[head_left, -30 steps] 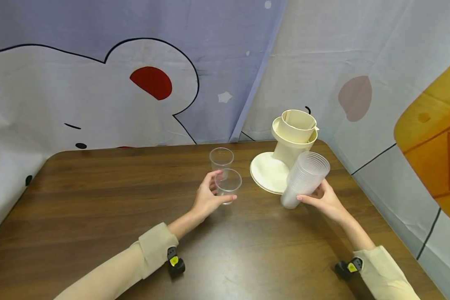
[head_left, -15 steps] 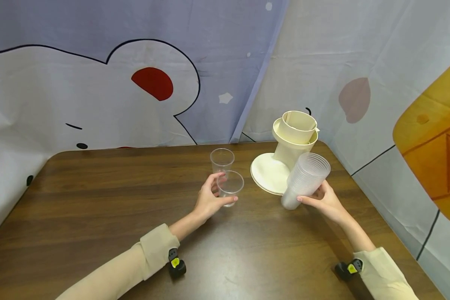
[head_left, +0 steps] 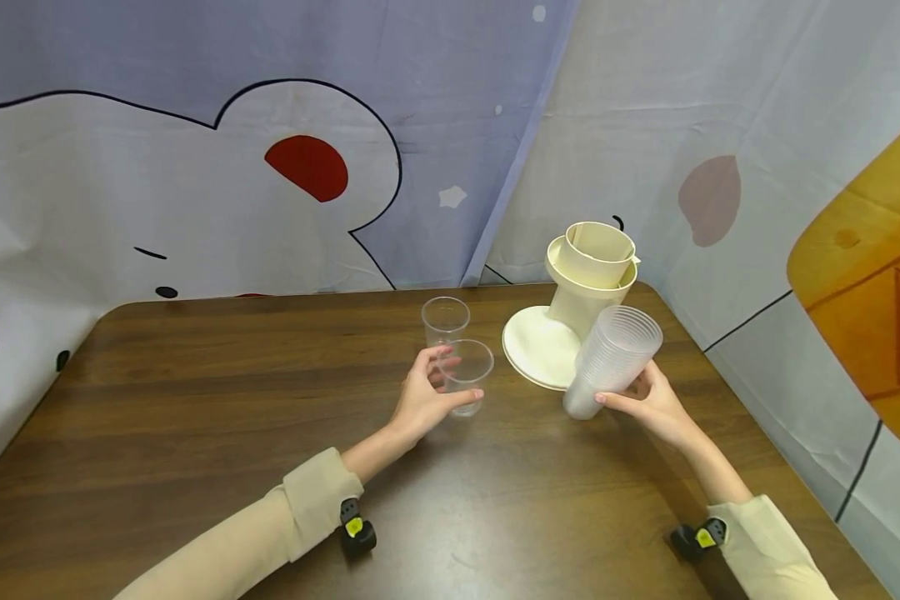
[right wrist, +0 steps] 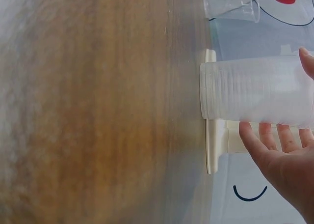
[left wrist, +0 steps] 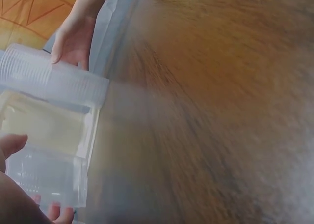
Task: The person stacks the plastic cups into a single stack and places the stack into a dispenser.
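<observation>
My left hand (head_left: 427, 402) curves round a clear plastic cup (head_left: 467, 392), its thumb on the near side and fingers behind. In the left wrist view, that clear cup (left wrist: 46, 177) lies between thumb and fingertips. Just behind it on the table stands a second clear cup (head_left: 444, 317). My right hand (head_left: 654, 404) grips a tall stack of nested clear plastic cups (head_left: 613, 358) by its lower side. The right wrist view has this cup stack (right wrist: 260, 91) between thumb and fingers, with its base at or very near the tabletop.
Behind the stack stands a cream cylindrical piece (head_left: 576, 300) with a wide collar and open top. A flat cream disc (head_left: 536, 346) lies at its foot. The brown wooden table (head_left: 217, 417) meets printed cloth (head_left: 450, 125) at the back and right.
My left hand and its cup have shifted slightly right, away from the second cup. The right hand keeps the stack in nearly the same place.
</observation>
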The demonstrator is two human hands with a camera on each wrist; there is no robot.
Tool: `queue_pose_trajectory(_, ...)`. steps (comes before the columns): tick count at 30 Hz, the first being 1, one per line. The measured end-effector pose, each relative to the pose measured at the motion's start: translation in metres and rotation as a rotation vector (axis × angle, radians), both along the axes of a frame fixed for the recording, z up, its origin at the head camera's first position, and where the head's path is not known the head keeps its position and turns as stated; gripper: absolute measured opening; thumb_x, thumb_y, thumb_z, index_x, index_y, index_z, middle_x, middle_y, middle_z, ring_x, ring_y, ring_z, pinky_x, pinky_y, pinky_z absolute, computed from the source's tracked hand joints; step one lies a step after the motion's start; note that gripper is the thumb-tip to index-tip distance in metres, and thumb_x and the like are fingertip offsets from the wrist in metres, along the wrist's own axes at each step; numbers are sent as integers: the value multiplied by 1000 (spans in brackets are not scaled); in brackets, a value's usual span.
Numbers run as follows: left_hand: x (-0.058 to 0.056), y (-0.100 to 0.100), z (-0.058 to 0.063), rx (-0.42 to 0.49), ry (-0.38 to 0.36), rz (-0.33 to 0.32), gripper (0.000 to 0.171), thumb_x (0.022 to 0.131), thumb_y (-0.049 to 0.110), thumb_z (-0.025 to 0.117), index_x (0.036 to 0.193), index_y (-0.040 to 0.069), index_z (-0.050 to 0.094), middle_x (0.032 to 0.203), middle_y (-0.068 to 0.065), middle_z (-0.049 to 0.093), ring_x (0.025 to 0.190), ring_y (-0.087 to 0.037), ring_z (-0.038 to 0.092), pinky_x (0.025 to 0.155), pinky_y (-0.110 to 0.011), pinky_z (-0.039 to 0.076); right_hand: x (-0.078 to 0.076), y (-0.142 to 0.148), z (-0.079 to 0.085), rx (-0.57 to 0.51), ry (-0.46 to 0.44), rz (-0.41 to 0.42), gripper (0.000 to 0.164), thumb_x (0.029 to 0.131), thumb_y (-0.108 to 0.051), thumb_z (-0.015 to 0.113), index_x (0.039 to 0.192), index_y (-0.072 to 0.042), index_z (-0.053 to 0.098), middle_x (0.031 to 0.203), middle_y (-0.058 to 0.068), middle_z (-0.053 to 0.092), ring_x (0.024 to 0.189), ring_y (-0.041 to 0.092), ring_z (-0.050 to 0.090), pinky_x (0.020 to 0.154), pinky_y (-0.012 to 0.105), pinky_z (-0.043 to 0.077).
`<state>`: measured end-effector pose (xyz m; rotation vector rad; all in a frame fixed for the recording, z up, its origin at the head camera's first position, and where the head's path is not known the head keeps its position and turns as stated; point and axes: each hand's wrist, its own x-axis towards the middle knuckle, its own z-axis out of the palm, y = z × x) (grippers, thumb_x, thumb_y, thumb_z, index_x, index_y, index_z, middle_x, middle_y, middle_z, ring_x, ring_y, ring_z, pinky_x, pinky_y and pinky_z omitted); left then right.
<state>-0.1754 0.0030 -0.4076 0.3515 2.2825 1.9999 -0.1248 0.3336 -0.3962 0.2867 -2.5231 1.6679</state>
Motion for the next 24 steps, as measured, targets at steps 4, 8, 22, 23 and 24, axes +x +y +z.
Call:
queue_pose_trajectory(4, 2, 5, 5, 5, -19, -1, 73, 71, 12, 83, 132, 5, 44, 130, -16, 60, 115, -35, 57, 100, -48, 47, 0, 0, -1, 2, 0, -3, 66, 83, 2, 68, 137, -18, 36, 122, -15, 51, 109, -4, 53, 82, 15, 51)
queue_pose_trajectory(8, 4, 9, 8, 12, -19, -13, 71, 71, 12, 83, 131, 6, 45, 130, -14, 61, 116, -33, 57, 101, -46, 47, -1, 0, -2, -1, 0, -1, 66, 83, 2, 68, 137, -18, 35, 122, -15, 51, 108, -4, 54, 82, 16, 51)
queue_pose_trajectory(22, 7, 24, 26, 66, -3, -76, 66, 75, 14, 80, 132, 9, 47, 127, -13, 62, 112, -29, 59, 95, -44, 51, -1, 2, -2, -9, 2, 7, 66, 83, 3, 67, 137, -20, 35, 123, -15, 51, 109, -4, 54, 82, 15, 51)
queue_pose_trajectory(23, 7, 25, 27, 73, -5, -77, 66, 75, 14, 80, 133, 9, 47, 126, -13, 62, 112, -29, 58, 95, -44, 50, -1, 2, -2, -11, 2, 8, 66, 83, 3, 67, 137, -20, 35, 123, -15, 51, 108, -4, 54, 82, 16, 51)
queue_pose_trajectory(24, 8, 26, 28, 78, -7, -77, 66, 76, 15, 79, 133, 9, 47, 126, -12, 63, 112, -29, 58, 96, -44, 50, -1, 2, -2, -13, 1, 10, 66, 83, 3, 67, 137, -20, 35, 123, -15, 51, 108, -4, 54, 82, 16, 52)
